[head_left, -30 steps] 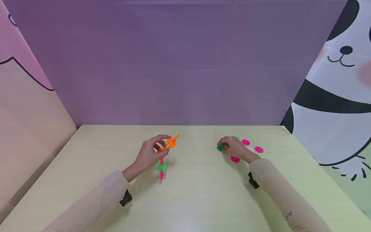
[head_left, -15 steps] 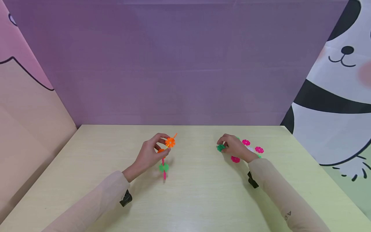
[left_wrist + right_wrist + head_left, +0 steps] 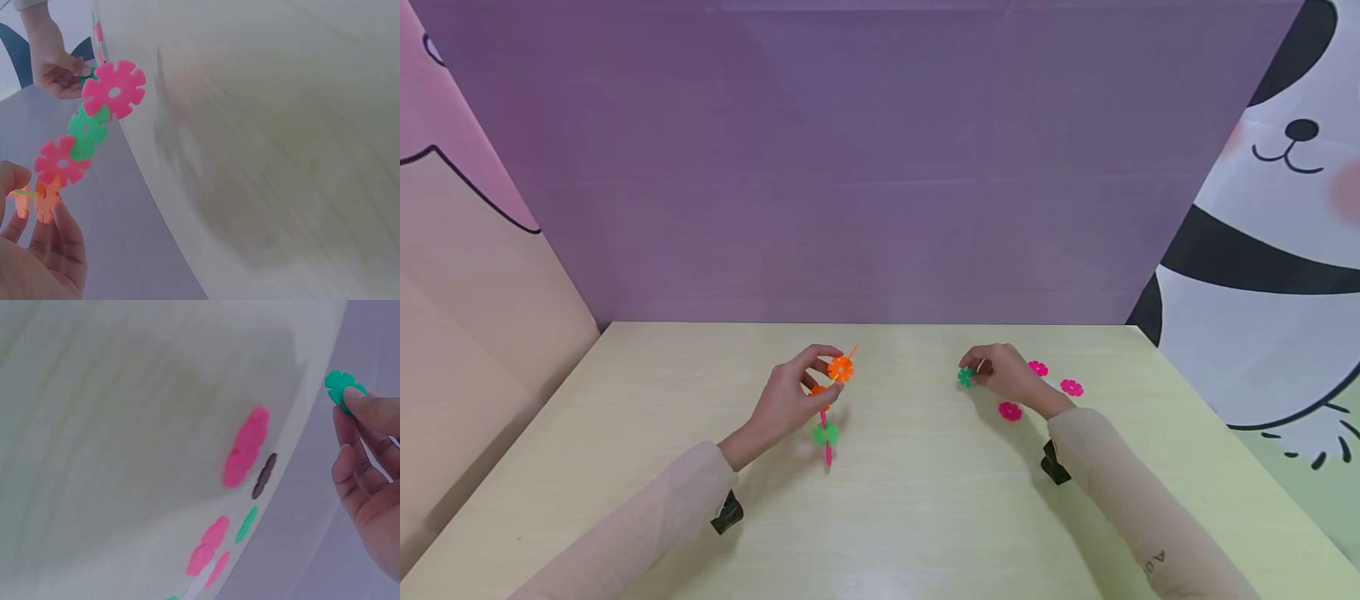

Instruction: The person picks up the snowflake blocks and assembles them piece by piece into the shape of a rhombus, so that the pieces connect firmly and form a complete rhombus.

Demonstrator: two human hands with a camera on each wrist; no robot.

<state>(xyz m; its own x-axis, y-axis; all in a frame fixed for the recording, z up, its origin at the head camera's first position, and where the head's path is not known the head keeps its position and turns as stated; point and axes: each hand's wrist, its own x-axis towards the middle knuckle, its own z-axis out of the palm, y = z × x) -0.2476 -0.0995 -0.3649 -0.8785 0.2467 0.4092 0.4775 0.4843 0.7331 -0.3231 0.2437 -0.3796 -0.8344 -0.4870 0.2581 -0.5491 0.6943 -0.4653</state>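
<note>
Green notched plastic disc, higher now

Perhaps a playroom: cartoon panda print, purple backdrop

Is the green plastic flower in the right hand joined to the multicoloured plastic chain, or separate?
Separate: the right hand pinches the green flower apart from the chain the left hand holds.

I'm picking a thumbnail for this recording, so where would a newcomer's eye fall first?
Probably on the bright chain of flower-shaped pieces, orange, pink and green, in the left hand. The large panda print at the head view's right edge, beside the purple backdrop, likely comes next. A green piece pinched in the right hand stands out too.
</note>
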